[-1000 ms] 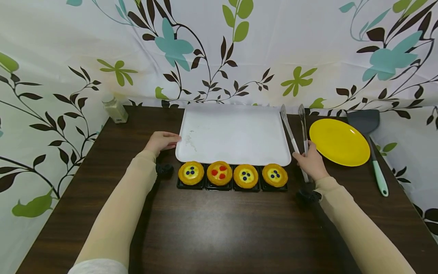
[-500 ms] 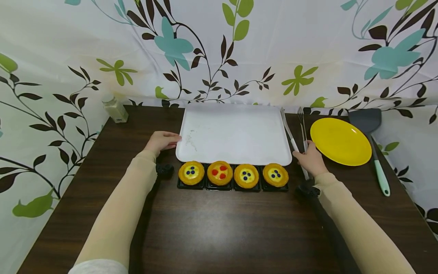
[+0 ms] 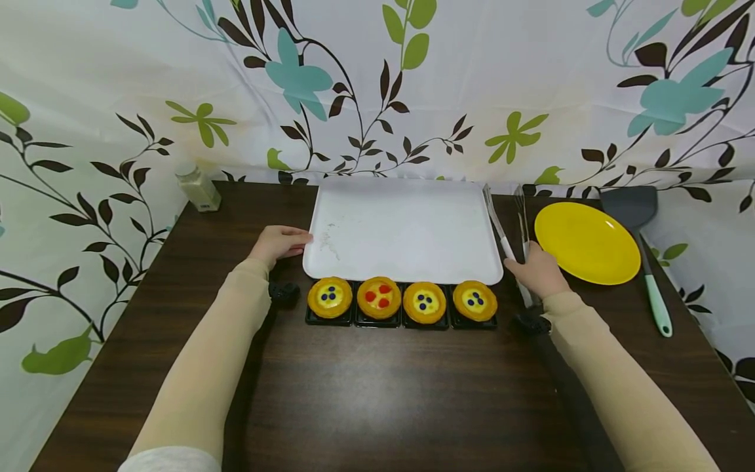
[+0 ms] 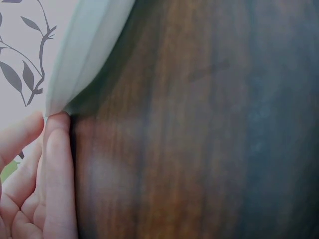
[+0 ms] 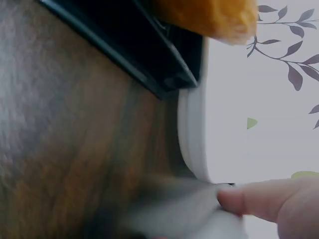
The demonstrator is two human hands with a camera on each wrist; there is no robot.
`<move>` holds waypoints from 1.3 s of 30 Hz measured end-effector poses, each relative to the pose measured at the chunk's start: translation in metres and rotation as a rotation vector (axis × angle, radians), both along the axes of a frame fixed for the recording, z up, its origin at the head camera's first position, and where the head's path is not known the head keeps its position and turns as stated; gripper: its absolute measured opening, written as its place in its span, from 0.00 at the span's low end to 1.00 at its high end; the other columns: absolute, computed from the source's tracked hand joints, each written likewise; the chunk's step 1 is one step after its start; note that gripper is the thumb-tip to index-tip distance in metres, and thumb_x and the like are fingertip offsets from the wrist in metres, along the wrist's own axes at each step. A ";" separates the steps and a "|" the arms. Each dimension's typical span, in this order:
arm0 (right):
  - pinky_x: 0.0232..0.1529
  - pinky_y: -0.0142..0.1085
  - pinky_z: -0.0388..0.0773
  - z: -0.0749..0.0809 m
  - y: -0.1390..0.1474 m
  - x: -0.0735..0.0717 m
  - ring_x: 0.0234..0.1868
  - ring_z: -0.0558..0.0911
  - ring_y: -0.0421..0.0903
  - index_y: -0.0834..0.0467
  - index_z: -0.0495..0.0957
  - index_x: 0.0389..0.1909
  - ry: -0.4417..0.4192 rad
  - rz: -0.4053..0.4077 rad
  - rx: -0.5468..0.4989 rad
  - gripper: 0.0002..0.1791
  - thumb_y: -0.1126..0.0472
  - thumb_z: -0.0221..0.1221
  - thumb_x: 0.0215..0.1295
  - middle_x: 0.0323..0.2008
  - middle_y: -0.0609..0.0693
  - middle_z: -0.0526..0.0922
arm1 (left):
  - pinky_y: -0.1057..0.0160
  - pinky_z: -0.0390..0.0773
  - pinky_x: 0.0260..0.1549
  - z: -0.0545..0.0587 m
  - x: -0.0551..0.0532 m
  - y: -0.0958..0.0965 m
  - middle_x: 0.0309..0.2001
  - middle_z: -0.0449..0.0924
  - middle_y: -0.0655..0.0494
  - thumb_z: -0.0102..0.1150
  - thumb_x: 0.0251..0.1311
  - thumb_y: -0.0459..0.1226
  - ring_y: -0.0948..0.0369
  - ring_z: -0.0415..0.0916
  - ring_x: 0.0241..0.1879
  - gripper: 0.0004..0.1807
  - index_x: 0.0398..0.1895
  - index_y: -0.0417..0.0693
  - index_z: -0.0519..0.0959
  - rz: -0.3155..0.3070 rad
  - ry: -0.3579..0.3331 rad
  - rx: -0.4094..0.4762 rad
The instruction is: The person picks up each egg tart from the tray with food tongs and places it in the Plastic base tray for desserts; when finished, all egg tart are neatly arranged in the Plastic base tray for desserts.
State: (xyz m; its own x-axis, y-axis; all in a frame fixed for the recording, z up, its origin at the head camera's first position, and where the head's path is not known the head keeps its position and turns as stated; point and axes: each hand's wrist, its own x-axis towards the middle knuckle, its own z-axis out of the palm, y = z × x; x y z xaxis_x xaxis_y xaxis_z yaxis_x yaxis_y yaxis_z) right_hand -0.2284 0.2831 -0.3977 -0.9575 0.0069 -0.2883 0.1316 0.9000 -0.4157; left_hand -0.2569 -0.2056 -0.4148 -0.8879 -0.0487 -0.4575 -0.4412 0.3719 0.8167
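L hand [image 3: 277, 244] lies on the dark wood table [image 3: 377, 393] at the left edge of the white tray [image 3: 404, 229], fingers straight and relaxed, holding nothing; in the left wrist view the fingertips [image 4: 59, 130] touch the tray's rim at its corner. R hand [image 3: 538, 272] sits just off the tray's near right corner, over the metal tongs [image 3: 504, 236], which lie btwn tray and yellow plate [image 3: 586, 242], tips pointing away from the person. Fingers curl over the tong arms near the handle end; looks like a grip, but whether it's closed tight can't be told from the head view. Right wrist view is blurry: one fingertip [image 5: 249, 199] right at the tray's rim, w/ a pale grey shape under it. Four tarts in black trays [image 3: 401, 305] sit in a row along the tray's near edge, touching side by side: three w/ dark blue dots, second from left w/ red. Grey spatula w/ mint handle [image 3: 643, 249] lies just beyond the plate on the right. Small shaker jar [image 3: 198, 190] stands at the table's far left corner, well apart from both hands. Leaf-print cloth [image 3: 377, 85] hangs behind and on both sides.
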 end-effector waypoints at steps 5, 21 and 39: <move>0.53 0.62 0.72 0.003 0.000 0.001 0.55 0.68 0.74 0.82 0.49 0.64 0.033 0.022 0.066 0.46 0.48 0.54 0.65 0.60 0.82 0.58 | 0.66 0.77 0.52 -0.001 0.000 -0.001 0.59 0.72 0.44 0.58 0.63 0.45 0.55 0.74 0.52 0.26 0.61 0.39 0.72 -0.006 0.011 -0.003; 0.32 0.50 0.81 0.002 -0.002 0.001 0.31 0.79 0.62 0.82 0.65 0.51 0.105 0.046 0.137 0.36 0.49 0.56 0.62 0.42 0.78 0.74 | 0.66 0.77 0.52 -0.002 -0.001 0.001 0.59 0.72 0.44 0.58 0.63 0.44 0.56 0.73 0.52 0.26 0.61 0.39 0.72 -0.007 0.012 -0.002; 0.21 0.44 0.77 0.009 -0.005 0.001 0.24 0.78 0.57 0.80 0.65 0.54 0.078 0.045 0.265 0.40 0.44 0.57 0.61 0.34 0.71 0.78 | 0.63 0.75 0.55 0.003 0.003 0.003 0.60 0.71 0.43 0.58 0.64 0.44 0.54 0.72 0.54 0.26 0.61 0.38 0.71 0.003 0.016 0.007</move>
